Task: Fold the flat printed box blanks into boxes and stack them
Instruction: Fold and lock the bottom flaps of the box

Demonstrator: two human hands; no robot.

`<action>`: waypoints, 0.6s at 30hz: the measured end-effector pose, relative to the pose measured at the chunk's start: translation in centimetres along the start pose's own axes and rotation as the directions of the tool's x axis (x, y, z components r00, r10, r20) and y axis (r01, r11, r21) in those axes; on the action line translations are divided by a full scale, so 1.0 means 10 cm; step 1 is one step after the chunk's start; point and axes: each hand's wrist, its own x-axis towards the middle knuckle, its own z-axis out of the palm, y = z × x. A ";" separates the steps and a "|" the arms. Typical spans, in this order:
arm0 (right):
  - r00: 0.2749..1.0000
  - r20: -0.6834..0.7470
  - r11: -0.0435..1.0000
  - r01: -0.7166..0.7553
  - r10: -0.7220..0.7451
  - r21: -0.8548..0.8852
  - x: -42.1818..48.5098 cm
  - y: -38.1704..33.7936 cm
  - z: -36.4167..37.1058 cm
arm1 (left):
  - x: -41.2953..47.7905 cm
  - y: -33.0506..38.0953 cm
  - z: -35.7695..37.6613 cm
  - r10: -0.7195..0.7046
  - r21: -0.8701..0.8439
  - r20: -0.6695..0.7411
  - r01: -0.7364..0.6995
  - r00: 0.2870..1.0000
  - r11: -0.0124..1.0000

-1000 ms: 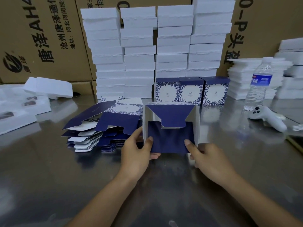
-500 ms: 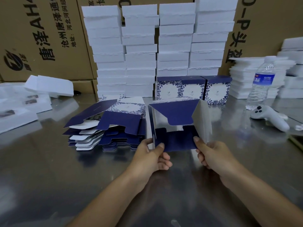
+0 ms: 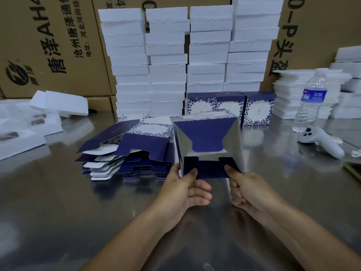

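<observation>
Tilted up since a moment ago, the half-folded box [image 3: 209, 133] is pinched at its unclosed bottom by left hand [image 3: 187, 190] and right hand [image 3: 252, 192]; three finished boxes [image 3: 230, 107] stand behind, many flat blanks [image 3: 127, 153] remain.

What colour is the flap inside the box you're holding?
Dark blue, on the half-folded box; the walls around the flap look silvery grey. Head view shows it.

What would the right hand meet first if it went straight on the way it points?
The right hand pinches the half-folded box just ahead; pushed on, that box would likely reach the row of finished boxes behind it, though depth is unclear.
</observation>
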 end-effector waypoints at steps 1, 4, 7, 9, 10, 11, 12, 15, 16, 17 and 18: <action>1.000 -0.007 1.000 0.008 -0.008 0.003 0.00 0.00 0.01 | 0.00 -0.01 0.01 -0.002 0.019 0.021 0.001 1.000 1.000; 1.000 -0.020 0.999 0.023 -0.023 0.026 0.00 0.02 0.04 | 0.00 -0.02 0.00 0.009 0.048 0.018 -0.010 1.000 0.999; 1.000 0.000 0.999 0.012 -0.012 0.034 -0.01 0.02 0.07 | 0.01 -0.01 0.01 0.012 0.037 -0.003 -0.011 1.000 0.999; 0.999 0.050 0.999 0.001 -0.003 0.039 -0.02 0.03 0.07 | 0.00 -0.02 0.01 0.011 0.033 -0.006 -0.011 1.000 0.999; 0.997 0.082 0.998 -0.013 0.009 0.053 -0.03 0.03 0.06 | 0.00 -0.03 0.01 0.008 0.032 -0.006 -0.008 1.000 0.999; 0.994 0.107 0.997 -0.032 0.024 0.072 -0.03 0.03 0.05 | 0.00 -0.04 0.01 0.003 0.032 -0.004 -0.003 1.000 0.999; 0.992 0.122 0.995 -0.049 0.038 0.088 -0.04 0.02 0.04 | 0.00 -0.04 0.01 -0.004 0.031 -0.002 0.004 1.000 1.000; 0.990 0.127 0.991 -0.077 0.063 0.110 -0.04 -0.01 0.02 | 0.01 -0.06 0.01 -0.021 0.008 -0.016 0.021 1.000 1.000; 0.990 0.126 0.991 -0.077 0.063 0.111 -0.05 -0.01 0.03 | 0.01 -0.06 0.01 -0.021 0.012 -0.023 0.021 1.000 1.000; 0.991 0.123 0.991 -0.073 0.059 0.108 -0.05 -0.01 0.03 | 0.01 -0.06 0.01 -0.017 0.022 -0.027 0.017 0.999 1.000; 0.992 0.118 0.993 -0.066 0.054 0.102 -0.06 -0.01 0.04 | 0.01 -0.05 0.01 -0.011 0.033 -0.029 0.011 1.000 0.999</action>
